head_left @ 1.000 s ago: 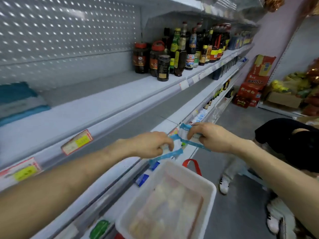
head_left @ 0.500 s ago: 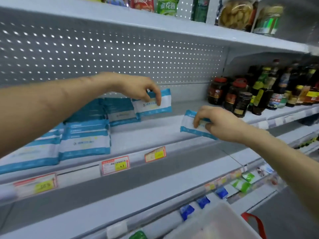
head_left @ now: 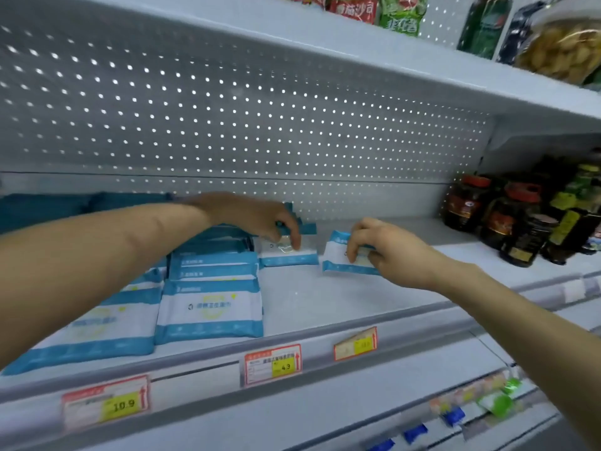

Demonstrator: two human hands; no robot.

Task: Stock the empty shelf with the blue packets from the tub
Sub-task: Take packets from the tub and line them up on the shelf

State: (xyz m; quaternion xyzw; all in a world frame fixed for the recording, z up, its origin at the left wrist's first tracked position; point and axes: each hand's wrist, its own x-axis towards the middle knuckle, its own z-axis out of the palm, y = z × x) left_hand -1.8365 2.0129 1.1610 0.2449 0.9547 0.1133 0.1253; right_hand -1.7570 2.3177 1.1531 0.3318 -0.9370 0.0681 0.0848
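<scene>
Blue packets (head_left: 209, 307) lie in flat stacks on the left part of the shelf (head_left: 341, 301), running from the front lip back toward the dotted back panel (head_left: 227, 109). Just to the right of the rear stacks, our left hand (head_left: 260, 219) reaches in from above and grasps the left packet (head_left: 289, 257), with the fingers curled down over its top face. This packet sits flat on the shelf board, close against the stack beside it.

Our right hand (head_left: 387, 252) grasps the right packet (head_left: 336, 260), fingers bent round its right end. The right packet tilts a little, and we cannot tell whether its lower edge rests on the board or hangs just above it. A narrow gap separates the two packets.

In front of both, the board runs down to the front rail, where price tags (head_left: 272, 364) in red and yellow are clipped. Dark jars (head_left: 465, 203) with red lids stand at the right end of the same shelf, well apart from the right packet. Above us, the upper shelf (head_left: 325, 37) carries bags and jars of food.
</scene>
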